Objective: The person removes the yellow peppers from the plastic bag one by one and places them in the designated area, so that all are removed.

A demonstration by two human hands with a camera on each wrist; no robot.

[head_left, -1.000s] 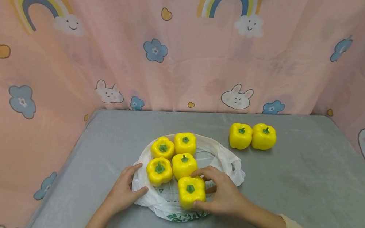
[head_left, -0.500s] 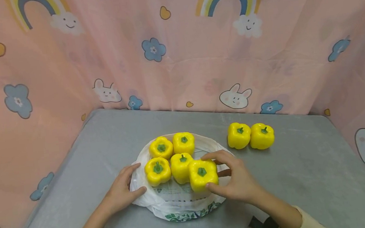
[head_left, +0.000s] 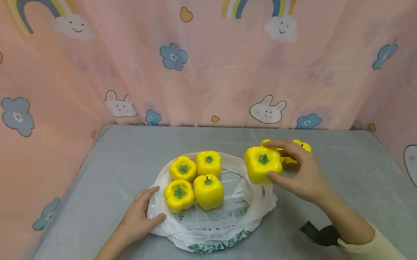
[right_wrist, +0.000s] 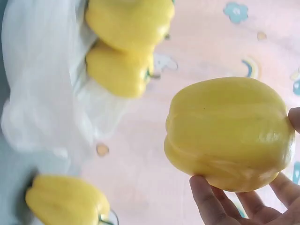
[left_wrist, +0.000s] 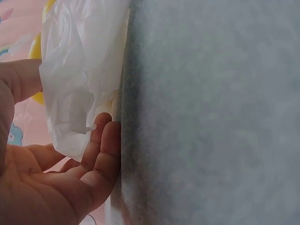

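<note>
My right hand (head_left: pixel 303 171) holds a yellow bell pepper (head_left: pixel 262 164) with a green stem, raised over the right rim of the white plastic bag (head_left: pixel 203 237). In the right wrist view the thumb and fingers grip this bell pepper (right_wrist: pixel 227 133) from opposite sides. My left hand (head_left: pixel 137 216) holds the bag's left side; in the left wrist view the fingers (left_wrist: pixel 105 145) curl against the crumpled plastic (left_wrist: pixel 77 70), and the thumb's tip is hidden behind it. Several yellow bell peppers (head_left: pixel 208 192) stand in the open bag, on its left and back part.
Two more yellow bell peppers (head_left: pixel 302 144) lie on the grey table (head_left: pixel 350 191) at the back right, partly covered by my right hand and the raised pepper. A pink patterned curtain (head_left: pixel 211 79) encloses the table's back and sides. Black wrist mounts (head_left: pixel 322 234) sit on both forearms.
My right hand has lifted the bell pepper from the bag's front and carried it right and away from me, over the right rim. The left hand has stayed at the bag.
</note>
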